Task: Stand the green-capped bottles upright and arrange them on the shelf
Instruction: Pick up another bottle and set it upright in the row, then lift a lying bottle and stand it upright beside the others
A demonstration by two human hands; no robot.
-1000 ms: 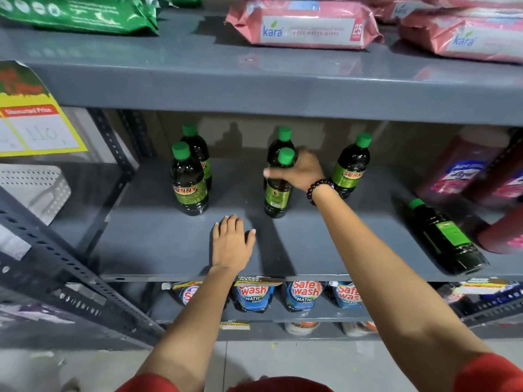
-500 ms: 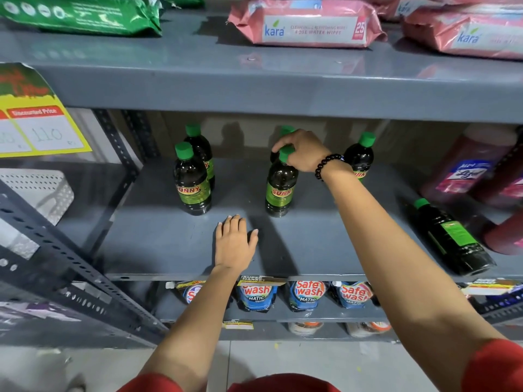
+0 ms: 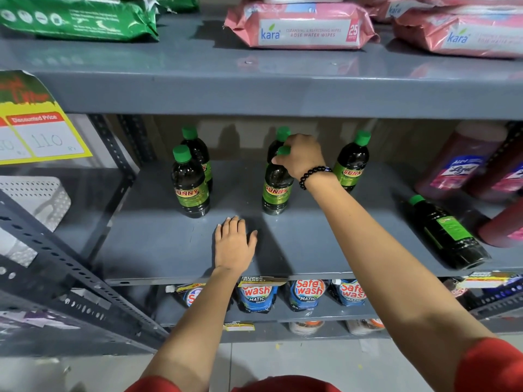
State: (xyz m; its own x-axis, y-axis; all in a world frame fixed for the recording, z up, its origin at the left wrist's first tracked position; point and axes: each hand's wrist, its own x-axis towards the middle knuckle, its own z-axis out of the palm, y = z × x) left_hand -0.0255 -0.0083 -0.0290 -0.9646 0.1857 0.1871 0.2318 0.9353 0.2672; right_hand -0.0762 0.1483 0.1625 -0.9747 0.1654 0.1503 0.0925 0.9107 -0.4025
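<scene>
Several dark bottles with green caps and SUNNY labels stand on the grey middle shelf. Two stand at the left, one behind the other. My right hand is shut on the neck and cap of the middle front bottle, which stands upright; another bottle is partly hidden behind it. A further upright bottle stands just right of my wrist. One bottle lies on its side at the right. My left hand rests flat on the shelf near its front edge, fingers apart, holding nothing.
Red-pink bottles crowd the shelf's right end. Green and pink wipe packs lie on the shelf above. Safewash pouches sit on the shelf below. A yellow price tag and perforated uprights are at the left.
My right hand has moved from the bottle's side up over its cap and neck. The middle front bottle's label now faces me. My left hand has stayed put.
</scene>
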